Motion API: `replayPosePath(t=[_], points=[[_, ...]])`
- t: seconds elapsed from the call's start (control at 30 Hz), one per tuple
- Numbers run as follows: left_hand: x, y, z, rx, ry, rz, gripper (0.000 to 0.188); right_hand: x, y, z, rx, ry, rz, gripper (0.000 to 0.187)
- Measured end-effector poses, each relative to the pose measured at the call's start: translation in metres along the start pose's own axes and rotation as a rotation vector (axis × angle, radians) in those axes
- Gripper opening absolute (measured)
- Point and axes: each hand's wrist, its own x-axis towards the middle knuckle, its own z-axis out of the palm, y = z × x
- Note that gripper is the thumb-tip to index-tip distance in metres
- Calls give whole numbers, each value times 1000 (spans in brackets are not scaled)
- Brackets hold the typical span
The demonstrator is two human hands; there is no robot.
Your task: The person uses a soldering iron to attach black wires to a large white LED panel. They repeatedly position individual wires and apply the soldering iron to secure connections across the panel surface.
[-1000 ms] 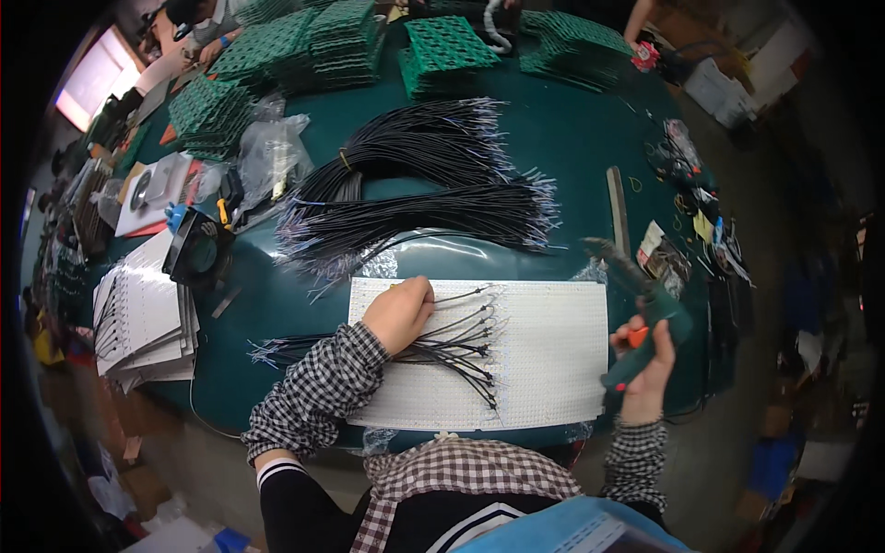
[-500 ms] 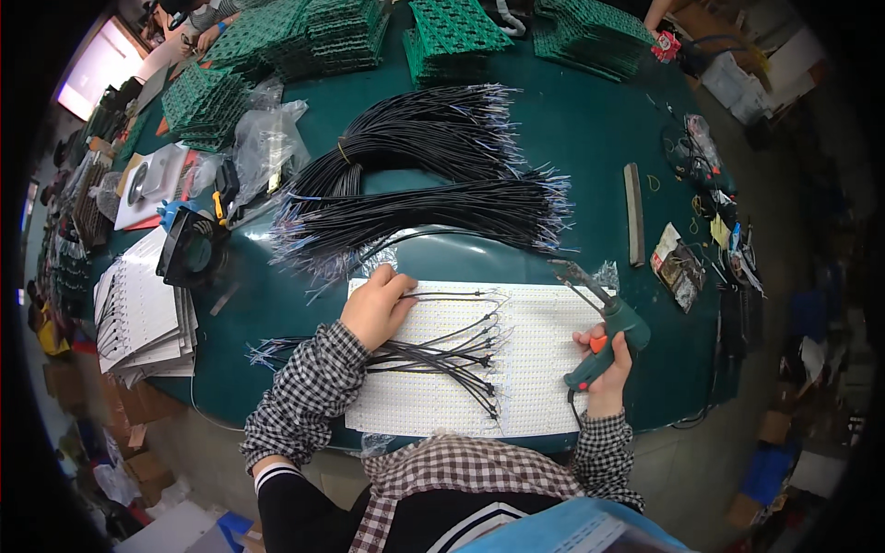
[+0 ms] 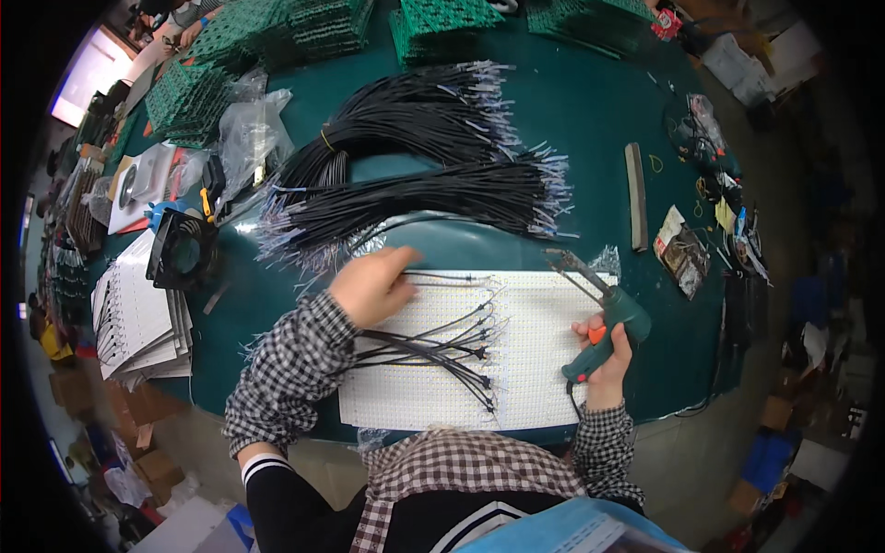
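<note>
A white LED board (image 3: 544, 369) lies on the table in front of me, dotted with rows of small lights. Several short black cables (image 3: 433, 348) fan out across its left half, their thin wire ends near the board's middle. Over its upper left corner is my left hand (image 3: 371, 284), open, thumb and forefinger apart. The top black cable (image 3: 442, 277) runs from just beside those fingers along the board's far edge. My right hand (image 3: 610, 359) grips a green soldering gun (image 3: 628, 316) with an orange trigger, its metal tip pointing up-left above the board's right side.
Behind the board lies a large bundle of black cables (image 3: 415, 198). A black fan (image 3: 184, 249) and a stack of white boards (image 3: 138, 313) stand left. Green panel stacks (image 3: 318, 32) line the far side. A grey bar (image 3: 636, 198) lies right; another person's hand (image 3: 191, 35) shows far left.
My left hand has let go of the top cable, its fingers spreading and shifting slightly left. My right hand keeps the soldering gun almost in place. The whole view has shifted slightly.
</note>
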Motion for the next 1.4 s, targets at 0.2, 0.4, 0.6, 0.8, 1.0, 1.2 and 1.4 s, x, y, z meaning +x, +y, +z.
replayPosePath(t=[0.2, 0.4, 0.6, 0.8, 1.0, 1.2, 1.4], points=[[40, 6, 52, -172, 35, 104, 31, -5, -4, 5, -76, 29, -9, 49], [50, 14, 62, -427, 67, 113, 35, -26, -31, 16, -197, 55, -75, 57], [55, 19, 63, -593, -105, 22, 28, -42, -34, 31, -299, 86, -100, 60], [57, 17, 69, -270, 140, 83, 10, -47, -31, 31, -348, 69, -116, 57], [64, 27, 77, -428, 172, 109, 8, -47, -35, 43, -418, 84, -164, 52], [61, 20, 88, -564, 200, 24, 10, -53, -36, 57, -557, 159, -205, 47], [65, 15, 89, -586, 152, 132, 8, -51, -30, 47, -503, 240, -249, 40]])
